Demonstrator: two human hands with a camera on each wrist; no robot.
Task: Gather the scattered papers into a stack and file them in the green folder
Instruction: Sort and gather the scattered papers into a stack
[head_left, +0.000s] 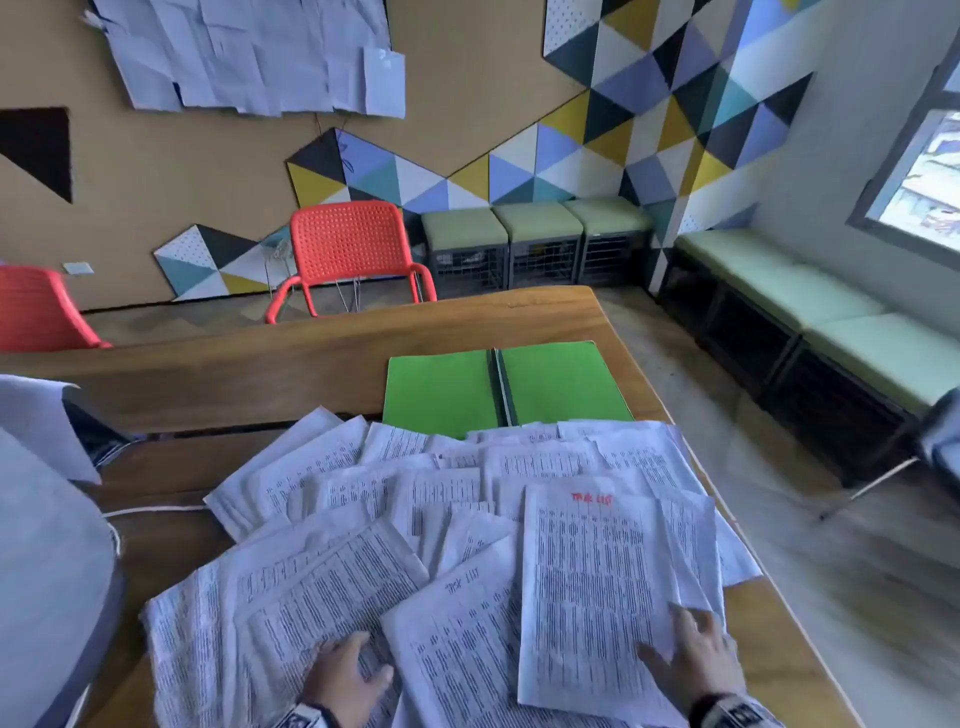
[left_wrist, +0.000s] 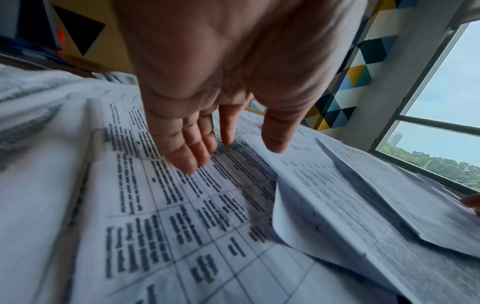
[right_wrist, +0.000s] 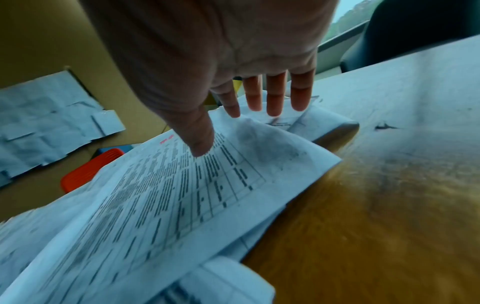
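Observation:
Several printed papers (head_left: 457, 525) lie scattered and overlapping across the near half of the wooden table (head_left: 249, 379). The green folder (head_left: 506, 387) lies open flat just beyond them. My left hand (head_left: 345, 675) rests with straight fingers on the sheets at the lower middle; in the left wrist view the left hand (left_wrist: 207, 144) hovers flat over printed tables. My right hand (head_left: 688, 657) lies on the right edge of a sheet headed in red (head_left: 587, 587); in the right wrist view the right hand (right_wrist: 244, 115) has its thumb on top and fingers past the lifted edge.
An orange chair (head_left: 348, 249) stands beyond the table, another orange chair (head_left: 36, 312) at far left. A grey object (head_left: 47, 571) with paper on it sits at the left table edge. Green benches (head_left: 831, 322) line the right wall. The table's right edge is close to the papers.

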